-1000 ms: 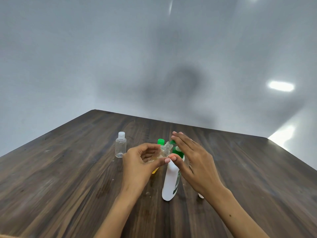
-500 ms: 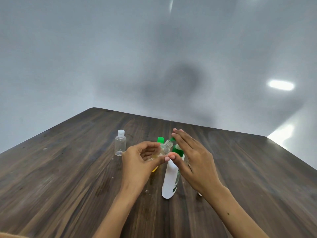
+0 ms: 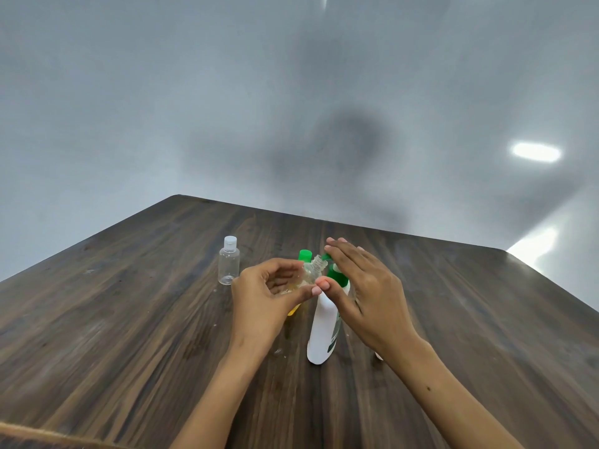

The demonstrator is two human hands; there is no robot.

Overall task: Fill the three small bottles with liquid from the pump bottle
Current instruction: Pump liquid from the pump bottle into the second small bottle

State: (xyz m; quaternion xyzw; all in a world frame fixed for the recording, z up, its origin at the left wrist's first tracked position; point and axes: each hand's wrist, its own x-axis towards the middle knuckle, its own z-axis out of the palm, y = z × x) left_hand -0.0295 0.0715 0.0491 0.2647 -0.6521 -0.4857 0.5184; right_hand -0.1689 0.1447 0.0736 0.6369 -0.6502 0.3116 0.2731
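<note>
Right hand [image 3: 366,293] a shade lower on the pump bottle [image 3: 324,328] — hardly any other shift.

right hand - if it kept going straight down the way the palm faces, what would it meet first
Most likely the green pump head of the white pump bottle: the right hand lies flat just over it. Whether the palm already touches it is hidden.

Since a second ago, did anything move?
Hardly anything. The left hand still holds the small open bottle tilted by the pump, and the right hand still rests flat on the pump bottle. The capped clear bottle stays standing on the table. Only the view shifted slightly.
</note>
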